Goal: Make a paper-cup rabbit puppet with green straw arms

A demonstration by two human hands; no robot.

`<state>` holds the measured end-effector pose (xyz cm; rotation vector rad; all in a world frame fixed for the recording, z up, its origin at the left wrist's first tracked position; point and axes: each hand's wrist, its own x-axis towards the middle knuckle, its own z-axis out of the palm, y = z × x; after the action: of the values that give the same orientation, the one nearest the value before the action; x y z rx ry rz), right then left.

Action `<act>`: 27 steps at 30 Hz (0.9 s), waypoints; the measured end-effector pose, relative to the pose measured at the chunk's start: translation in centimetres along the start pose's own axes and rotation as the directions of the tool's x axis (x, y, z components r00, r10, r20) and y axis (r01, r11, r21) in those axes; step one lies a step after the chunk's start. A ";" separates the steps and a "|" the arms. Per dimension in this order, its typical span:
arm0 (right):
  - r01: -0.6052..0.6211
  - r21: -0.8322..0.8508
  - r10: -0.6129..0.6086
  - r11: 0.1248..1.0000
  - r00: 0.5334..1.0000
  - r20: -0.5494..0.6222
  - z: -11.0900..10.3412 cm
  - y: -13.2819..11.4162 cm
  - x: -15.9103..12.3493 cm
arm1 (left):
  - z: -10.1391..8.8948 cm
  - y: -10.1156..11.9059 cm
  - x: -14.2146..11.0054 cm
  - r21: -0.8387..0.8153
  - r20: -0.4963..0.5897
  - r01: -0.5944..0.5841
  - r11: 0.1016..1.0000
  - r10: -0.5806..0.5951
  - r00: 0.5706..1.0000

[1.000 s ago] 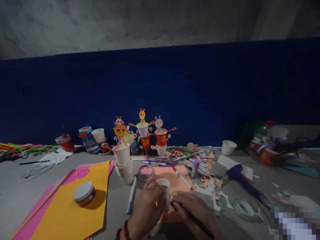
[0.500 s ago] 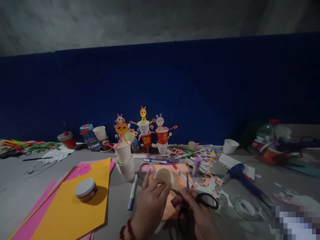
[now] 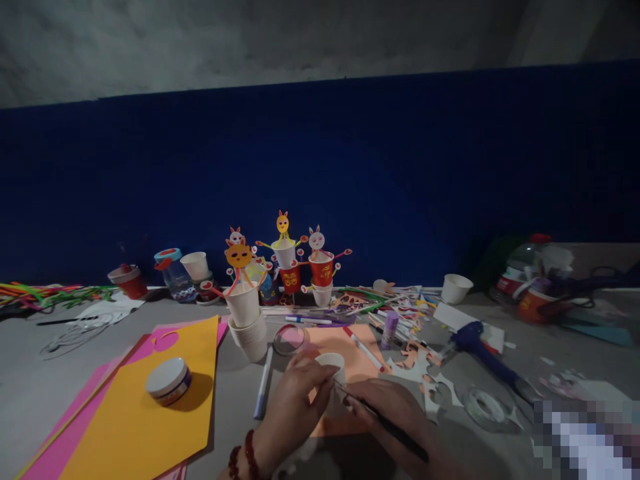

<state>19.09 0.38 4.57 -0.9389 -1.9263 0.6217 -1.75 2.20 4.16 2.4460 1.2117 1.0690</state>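
My left hand (image 3: pixel 293 403) is wrapped round a small white paper cup (image 3: pixel 331 365) that stands on an orange sheet (image 3: pixel 340 343) near the table's front edge. My right hand (image 3: pixel 395 417) is closed on black scissors (image 3: pixel 385 420), whose tip touches the cup's right side. A red bead bracelet (image 3: pixel 243 460) is on my left wrist. Behind the cup stand a stack of white cups (image 3: pixel 249 330) with an orange paper face, and several cup figures (image 3: pixel 300 263) with rabbit heads.
Yellow and pink paper sheets (image 3: pixel 140 413) lie at the left with a round white jar (image 3: pixel 169 380) on them. Pens, a glue stick (image 3: pixel 390 330), paper scraps, a blue glue gun (image 3: pixel 483 353) and a tape roll (image 3: pixel 487 408) crowd the right. Pipe cleaners (image 3: pixel 50 293) lie far left.
Half a second ago the cup was tipped with its mouth toward me and the scissors were open and raised; now the cup is upright and the scissors lie low against its side.
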 end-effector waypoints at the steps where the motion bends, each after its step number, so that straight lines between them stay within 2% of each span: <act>1: -0.040 0.030 0.039 0.999 0.999 0.030 0.2 0.3 -0.1 | -0.2 0.1 0.1 -0.037 -0.006 0.018 0.999 -0.019 1.000; 3: -0.135 0.119 0.127 0.984 0.989 0.069 0.6 0.7 -0.3 | -0.5 0.4 0.1 -0.130 -0.041 0.078 0.988 -0.084 0.996; 5: -0.219 0.228 0.211 0.949 0.976 0.058 0.9 1.0 -0.5 | -0.7 0.6 0.1 -0.209 -0.048 0.139 0.968 -0.152 0.987; 8: -0.249 0.320 0.247 0.914 0.968 0.050 1.2 1.0 -0.6 | -0.8 0.9 0.1 -0.261 -0.031 0.166 0.951 -0.181 0.983; 10: -0.229 0.290 0.222 0.929 0.973 0.059 1.0 0.9 -0.7 | -0.9 1.0 0.2 -0.268 -0.028 0.173 0.948 -0.187 0.982; 12: -0.141 0.188 0.131 0.972 0.989 0.067 0.6 0.9 -0.8 | -1.0 1.0 0.2 -0.270 -0.007 0.197 0.942 -0.206 0.978; 14: 0.007 0.047 -0.011 0.999 0.996 0.087 0.1 1.1 -0.7 | -1.3 0.8 0.2 -0.283 0.039 0.246 0.927 -0.246 0.969; 17: 0.242 -0.129 -0.216 0.962 0.959 0.185 -0.4 1.6 -0.1 | -1.8 0.6 0.4 -0.363 0.156 0.351 0.863 -0.314 0.936; 19: 0.330 -0.192 -0.276 0.924 0.925 0.260 -0.5 1.8 0.3 | -2.1 0.6 0.5 -0.435 0.223 0.405 0.804 -0.340 0.914; 20: 0.327 -0.200 -0.269 0.924 0.924 0.270 -0.5 1.8 0.4 | -2.1 0.6 0.5 -0.456 0.237 0.414 0.788 -0.341 0.910; 21: 0.295 -0.191 -0.241 0.936 0.935 0.260 -0.6 1.7 0.4 | -2.1 0.6 0.5 -0.458 0.229 0.406 0.791 -0.336 0.913; 23: 0.173 -0.148 -0.143 0.974 0.971 0.194 -0.5 1.3 0.3 | -1.8 0.7 0.4 -0.399 0.160 0.337 0.852 -0.297 0.941; 25: 0.012 -0.052 -0.006 0.999 0.993 0.120 -0.1 0.8 -0.1 | -1.3 0.8 0.3 -0.255 0.040 0.198 0.946 -0.194 0.980; 27: -0.154 0.134 0.151 0.979 0.988 0.030 0.6 0.5 -0.4 | -0.6 1.0 0.2 -0.078 -0.070 0.038 0.996 -0.044 0.997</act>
<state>18.87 0.29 3.69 -1.0030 -1.8152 0.8433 -1.54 1.65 5.17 2.3340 1.2134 1.1789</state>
